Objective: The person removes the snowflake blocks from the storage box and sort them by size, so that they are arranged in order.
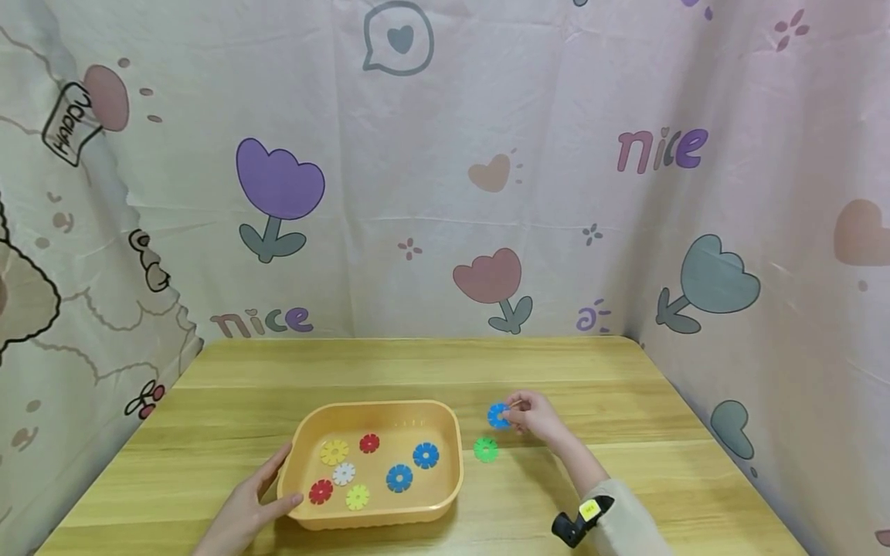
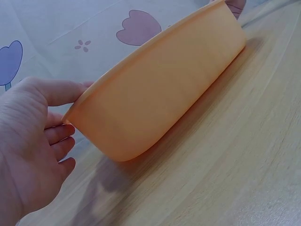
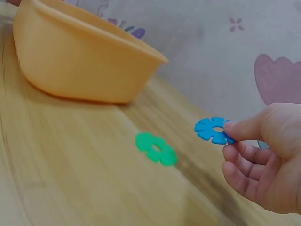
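My right hand (image 1: 535, 417) pinches a blue notched plastic disc (image 3: 210, 130) between thumb and fingers, above the table right of the basin. A green notched disc (image 1: 486, 449) lies flat on the wood, just below that hand in the head view. My left hand (image 1: 245, 503) grips the left end of a yellow-orange plastic basin (image 1: 378, 521), thumb at its rim in the left wrist view (image 2: 35, 141). Inside the basin lie several flat discs: yellow, red, white and blue, including a white disc (image 1: 344, 474) and a blue disc (image 1: 426, 455).
The basin stands on a light wooden table (image 1: 556, 371). Behind the table and along its sides hangs a pale curtain (image 1: 417, 185) printed with tulips and hearts. A black wrist camera (image 1: 580, 523) sits at the right sleeve.
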Demonstrator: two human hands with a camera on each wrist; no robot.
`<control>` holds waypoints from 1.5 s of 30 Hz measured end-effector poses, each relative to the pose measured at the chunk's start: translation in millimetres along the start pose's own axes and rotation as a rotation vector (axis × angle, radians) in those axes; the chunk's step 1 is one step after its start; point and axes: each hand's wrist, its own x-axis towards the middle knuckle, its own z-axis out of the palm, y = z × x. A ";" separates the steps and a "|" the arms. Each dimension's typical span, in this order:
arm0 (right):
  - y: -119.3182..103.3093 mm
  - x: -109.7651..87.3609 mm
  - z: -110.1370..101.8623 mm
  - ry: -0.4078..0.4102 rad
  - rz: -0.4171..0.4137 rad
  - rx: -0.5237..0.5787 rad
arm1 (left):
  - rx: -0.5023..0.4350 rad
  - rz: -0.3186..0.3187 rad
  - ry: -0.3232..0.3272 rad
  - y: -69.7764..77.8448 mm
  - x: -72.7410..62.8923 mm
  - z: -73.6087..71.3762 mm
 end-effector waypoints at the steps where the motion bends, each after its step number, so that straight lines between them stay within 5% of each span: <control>1: 3.1 -1.5 -2.1 -0.002 0.009 -0.009 | -0.001 0.006 0.002 0.3 -0.4 0.1; 8: 22.4 -8.8 -11.5 -0.066 0.087 -0.096 | -0.019 0.033 0.006 0.6 -2.0 0.2; 26: 27.4 -10.1 -3.2 -0.042 0.003 -0.365 | -0.030 0.042 0.012 0.0 -4.2 -0.9; 37: 22.3 -11.9 -8.8 -0.064 0.023 -0.224 | -0.043 0.050 0.001 -1.7 -4.4 -0.9; 45: -2.4 -4.3 -1.8 -0.020 0.028 -0.191 | -0.055 0.046 0.000 -1.8 -3.7 0.0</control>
